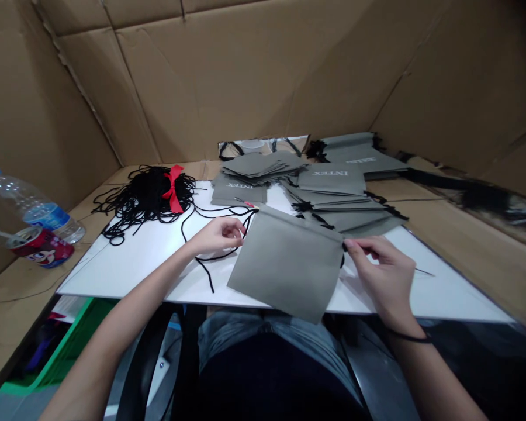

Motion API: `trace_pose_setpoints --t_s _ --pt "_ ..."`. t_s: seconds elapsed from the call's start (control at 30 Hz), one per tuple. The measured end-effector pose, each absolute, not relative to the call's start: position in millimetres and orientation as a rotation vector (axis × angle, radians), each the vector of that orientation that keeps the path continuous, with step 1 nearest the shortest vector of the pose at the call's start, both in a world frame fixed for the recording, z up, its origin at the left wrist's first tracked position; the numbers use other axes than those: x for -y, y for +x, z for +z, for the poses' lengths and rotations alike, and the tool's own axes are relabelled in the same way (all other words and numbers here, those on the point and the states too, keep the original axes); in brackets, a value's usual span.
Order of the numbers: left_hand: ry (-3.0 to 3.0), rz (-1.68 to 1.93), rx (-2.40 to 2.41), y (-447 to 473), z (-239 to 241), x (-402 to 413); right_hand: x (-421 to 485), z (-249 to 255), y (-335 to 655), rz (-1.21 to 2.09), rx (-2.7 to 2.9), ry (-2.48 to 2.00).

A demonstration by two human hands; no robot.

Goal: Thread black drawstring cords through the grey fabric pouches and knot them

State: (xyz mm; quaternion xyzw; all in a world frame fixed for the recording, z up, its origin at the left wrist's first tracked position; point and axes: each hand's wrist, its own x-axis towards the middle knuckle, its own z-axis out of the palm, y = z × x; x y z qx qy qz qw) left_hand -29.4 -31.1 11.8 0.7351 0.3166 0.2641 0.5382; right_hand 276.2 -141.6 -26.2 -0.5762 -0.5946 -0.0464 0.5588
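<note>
A plain grey drawstring bag [289,257] hangs tilted over the front edge of the white board [135,266]. My right hand [383,272] is closed, pinching the bag's upper right corner, where a bit of black cord shows. A thin dark rod [424,272] sticks out beyond that hand; its other end is hidden. At the bag's upper left corner, black cord [213,278] comes out and loops down onto the board. My left hand [221,235] is beside this corner, fingers curled together on the cord. A thin tool with a red part [246,203] lies just above the corner.
A bundle of black cords [140,199] tied with red ribbon [173,190] lies at the back left. Stacked grey bags [333,178] fill the back right. A can [41,245] and a bottle [48,213] stand left; a green bin [65,339] sits below. Cardboard walls [245,76] surround the board.
</note>
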Motion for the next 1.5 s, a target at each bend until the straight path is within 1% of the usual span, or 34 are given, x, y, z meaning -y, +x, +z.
trace_pose_setpoints --t_s 0.07,0.13,0.27,0.47,0.77,0.97,1.1,1.2,1.33,1.5 --pt "1.768 0.523 -0.749 -30 13 30 142 -26 276 -0.113 1.400 -1.359" --pt "1.803 0.497 -0.763 -33 14 27 142 -25 277 -0.118 1.395 -1.356" --pt "1.784 0.576 -0.848 -46 17 14 143 -25 277 -0.120 1.384 -1.350" --pt "1.581 0.672 -0.967 -79 26 -9 144 -25 277 -0.114 1.383 -1.320" --pt "1.274 0.911 -1.083 -122 38 -28 143 -27 279 -0.120 1.380 -1.322" --pt "1.075 0.899 -1.153 -126 35 -33 145 -24 278 -0.110 1.460 -1.252" --pt "0.947 0.853 -1.141 -123 34 -34 146 -23 278 -0.085 1.536 -1.193" --pt "0.870 0.882 -1.083 -122 37 -33 146 -22 277 -0.059 1.572 -1.177" --pt "0.802 0.983 -1.008 -122 40 -32 146 -20 274 -0.059 1.598 -1.157" --pt "0.778 1.215 -0.916 -120 43 -29 144 -20 272 -0.081 1.597 -1.195"
